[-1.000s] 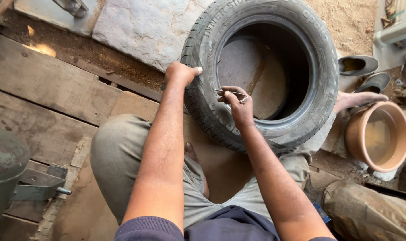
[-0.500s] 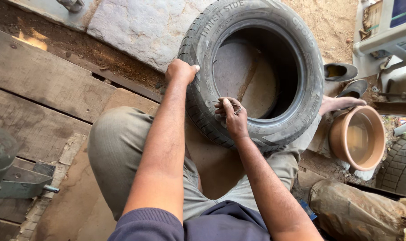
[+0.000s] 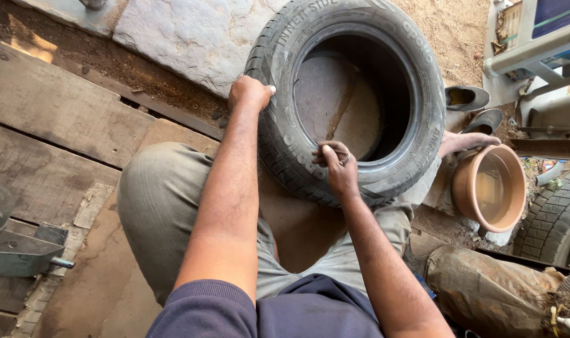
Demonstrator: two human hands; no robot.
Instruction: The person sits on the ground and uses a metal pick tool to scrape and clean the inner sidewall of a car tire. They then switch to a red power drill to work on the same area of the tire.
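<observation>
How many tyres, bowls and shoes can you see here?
Tyres: 2, the big tyre that the left hand and right hand hold, and the edge tyre at the right.
Bowls: 1, the clay bowl.
Shoes: 2, the far shoe and the near shoe.
Total: 5
</observation>
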